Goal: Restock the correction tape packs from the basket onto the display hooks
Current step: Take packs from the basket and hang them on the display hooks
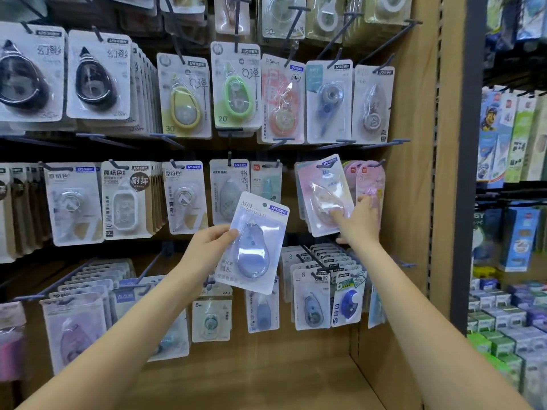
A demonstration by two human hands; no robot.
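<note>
Blue pack (255, 244) held mid-frame, long axis near upright, top tilted toward 1 o'clock. Left hand (210, 243) grips its left edge, fingers curled. Right hand (356, 220) at 3 o'clock pinches the pink pack (324, 193) hanging on its hook (327, 164); nearest that hook.

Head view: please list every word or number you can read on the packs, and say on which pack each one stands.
"Milk": blue pack held by the left hand.
"20": green pack.
"30": yellow pack.
"Dr Smart": red-orange pack.
"8m": small pack on the bottom row.
"12": white rounded pack.
Pink pack at the right hand: too blurred to read.
</note>
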